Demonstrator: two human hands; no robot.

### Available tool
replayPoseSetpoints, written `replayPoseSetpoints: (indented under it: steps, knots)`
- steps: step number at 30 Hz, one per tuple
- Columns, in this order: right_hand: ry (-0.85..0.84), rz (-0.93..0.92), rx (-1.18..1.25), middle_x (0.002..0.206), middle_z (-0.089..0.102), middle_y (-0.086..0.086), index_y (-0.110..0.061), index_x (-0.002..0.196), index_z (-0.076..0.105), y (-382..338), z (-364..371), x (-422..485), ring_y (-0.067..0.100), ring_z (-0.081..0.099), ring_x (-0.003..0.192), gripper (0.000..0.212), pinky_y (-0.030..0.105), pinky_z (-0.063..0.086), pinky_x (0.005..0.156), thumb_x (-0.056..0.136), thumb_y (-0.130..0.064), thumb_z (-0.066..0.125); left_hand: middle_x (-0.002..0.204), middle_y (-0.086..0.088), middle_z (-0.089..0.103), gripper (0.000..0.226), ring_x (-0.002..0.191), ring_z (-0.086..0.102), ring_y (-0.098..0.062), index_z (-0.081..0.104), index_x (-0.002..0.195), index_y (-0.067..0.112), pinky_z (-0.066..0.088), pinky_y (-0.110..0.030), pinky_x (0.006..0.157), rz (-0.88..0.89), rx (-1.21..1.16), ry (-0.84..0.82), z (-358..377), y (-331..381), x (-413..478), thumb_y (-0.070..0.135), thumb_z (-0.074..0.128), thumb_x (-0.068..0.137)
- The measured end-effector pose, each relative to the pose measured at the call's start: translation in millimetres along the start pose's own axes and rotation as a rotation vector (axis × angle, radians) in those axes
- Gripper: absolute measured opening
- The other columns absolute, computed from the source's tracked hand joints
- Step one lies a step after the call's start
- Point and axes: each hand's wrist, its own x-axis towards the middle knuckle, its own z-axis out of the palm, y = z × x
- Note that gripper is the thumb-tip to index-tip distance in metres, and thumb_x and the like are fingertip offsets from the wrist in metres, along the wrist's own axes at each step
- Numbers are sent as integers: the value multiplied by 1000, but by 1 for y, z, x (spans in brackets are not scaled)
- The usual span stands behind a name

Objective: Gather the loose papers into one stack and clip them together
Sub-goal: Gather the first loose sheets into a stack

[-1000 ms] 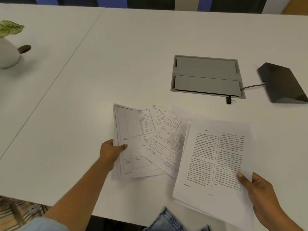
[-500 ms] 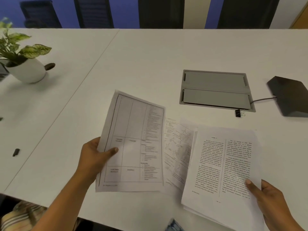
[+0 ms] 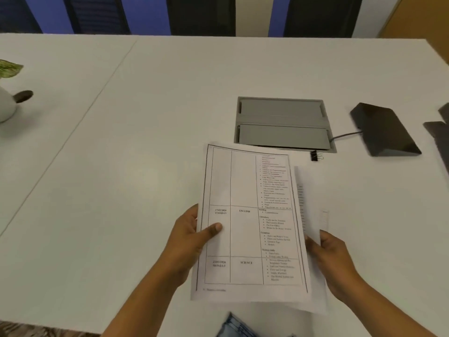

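The person is partway through the gathering step: the papers (image 3: 313,190) are up off the table (image 3: 145,142), held in front of the body over its near edge, with a printed timetable sheet (image 3: 245,220) lying on top of the rest. The left hand (image 3: 192,239) pinches that sheet at its left edge, thumb pressed flat on the printed face and fingers tucked behind. The right hand (image 3: 332,259) grips the bundle at its right edge, fingers curled round it, though the paper hides its fingertips. The stack is not squared: the sheets underneath stick out to the right and along the bottom, and the top sheet sits at a slight tilt to them. The binder clip (image 3: 314,155) lies on the table well beyond the papers, just beside the front edge of the grey cable hatch (image 3: 281,124), with a dark wedge-shaped box (image 3: 384,130) further right. To my eye the next move calls for tapping the edges level so everything lines up. After that one hand must hold the whole stack tight while the other lets go, reaches forward for the clip, squeezes it open and pushes it over one edge.
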Motion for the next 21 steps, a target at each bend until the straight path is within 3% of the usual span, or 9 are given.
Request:
replayPoseSetpoints:
  steps: [6,10,13,17,19,21]
  knots:
    - [-67,6,68,100,78,8,-11,105,74,-13,-2,0,27,74,93,21,47,57,88,91,-22,64,111,5,75,21,97,74,-20,64,115,31,61,-44,82,-22,19,14,22,-6,7,25,61,95]
    - [-149,34,136,108,76,14,-10,113,71,-19,-4,-1,32,72,100,24,50,56,90,93,-19,61,121,9,68,47,106,68,-22,53,130,35,59,-49,87,-15,71,64,23,-7,10,34,71,86]
    - [-170,63,135,108,76,13,-12,115,70,-23,-3,-1,36,70,104,29,49,56,90,96,-27,55,124,7,69,56,111,66,-26,53,132,36,55,-56,91,-125,-12,-5,24,-6,13,46,73,81]
    - [-146,196,133,106,74,1,-30,114,63,-27,-2,2,25,69,102,46,45,56,90,93,-59,34,116,-2,75,35,102,73,-28,63,123,21,57,-54,88,-174,-113,-55,28,-7,16,18,70,89]
    - [-223,113,126,107,76,1,-28,115,65,-29,-2,3,24,72,99,38,40,59,84,91,-50,45,112,-3,76,34,99,74,-28,64,121,19,59,-52,86,-158,-108,-41,30,-7,19,12,70,88]
    - [-250,-1,64,114,75,3,-20,120,67,-29,-4,6,21,72,102,32,40,59,86,91,-29,60,110,-1,77,33,98,74,-27,66,118,19,59,-51,86,-113,-84,-34,31,-6,22,8,71,87]
